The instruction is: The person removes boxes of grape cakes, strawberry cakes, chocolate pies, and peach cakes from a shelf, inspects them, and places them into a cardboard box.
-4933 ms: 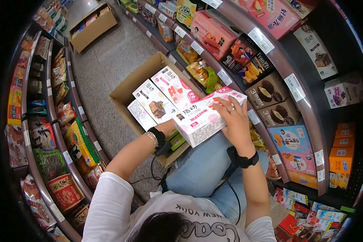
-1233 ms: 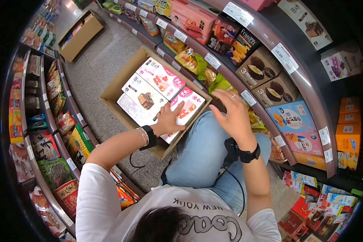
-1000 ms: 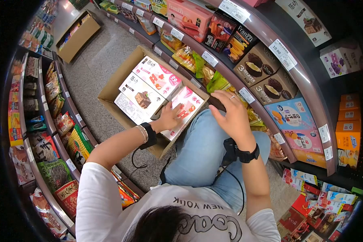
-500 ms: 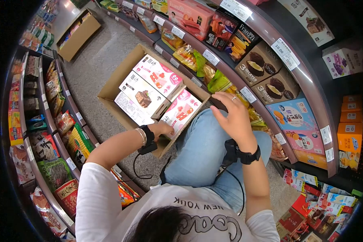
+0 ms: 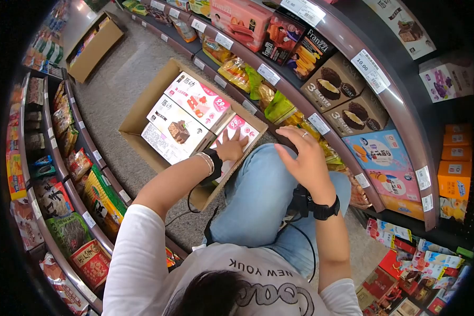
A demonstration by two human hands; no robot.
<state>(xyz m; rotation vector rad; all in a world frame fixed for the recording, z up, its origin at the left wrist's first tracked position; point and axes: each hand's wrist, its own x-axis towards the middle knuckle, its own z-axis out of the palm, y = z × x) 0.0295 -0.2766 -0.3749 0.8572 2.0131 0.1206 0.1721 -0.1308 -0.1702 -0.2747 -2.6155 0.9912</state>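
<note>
An open cardboard carton (image 5: pixel 137 102) stands on the floor in front of my knees. Inside lie a pink-and-white snack box (image 5: pixel 195 100), a white box with a chocolate cake picture (image 5: pixel 174 124) and a white box side covered in small print (image 5: pixel 163 143). My left hand (image 5: pixel 230 146) rests with spread fingers on another pink-and-white box (image 5: pixel 243 130) at the carton's near right side, partly covering it. Beside the carton's right corner, above my knee, my right hand (image 5: pixel 304 152) hangs with its fingers apart, a ring on one finger and nothing held.
Curved shelves on the right hold brown chocolate snack boxes (image 5: pixel 334 81), Franzzi boxes (image 5: pixel 310 52) and bagged snacks (image 5: pixel 237 72). Another shelf unit on the left carries packaged food (image 5: pixel 102 197). A second carton (image 5: pixel 95 50) stands farther along the aisle floor (image 5: pixel 134 58). A black cable (image 5: pixel 313 247) hangs by my leg.
My left hand has moved up and right from the carton's near edge onto the pink-and-white box, its fingers now spread. My right hand stays near the carton corner. The view has shifted slightly.
</note>
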